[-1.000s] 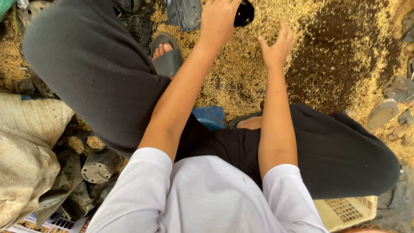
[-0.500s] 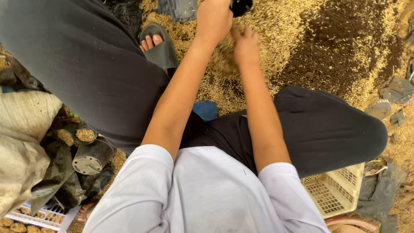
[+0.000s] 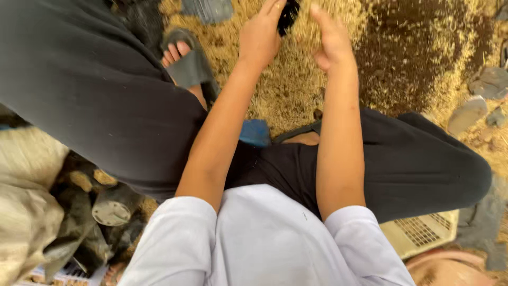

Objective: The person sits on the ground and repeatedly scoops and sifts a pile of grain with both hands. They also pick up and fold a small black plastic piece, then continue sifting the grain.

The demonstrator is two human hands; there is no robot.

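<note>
Left hand (image 3: 260,37) gripping small black object (image 3: 288,16), half hidden, cut off by frame edge

Between my two forearms there is an open lane running far over the pale husk heap (image 3: 275,90), and nothing stands in it except the blue scrap (image 3: 255,132) lying near my lap. On the far left my sandalled foot (image 3: 185,61) and my raised dark-trousered knee (image 3: 84,90) wall off that side. My left hand (image 3: 259,37) and right hand (image 3: 330,39) crowd the small black pot (image 3: 288,15) at the far edge, so little room is left there. To the far right the dark soil patch (image 3: 418,53) lies open; grey stones (image 3: 476,100) block its right rim. Near left, sacks (image 3: 26,212) and stacked black pots (image 3: 111,209) fill the ground. Near right sits a cream crate (image 3: 423,230)
</note>
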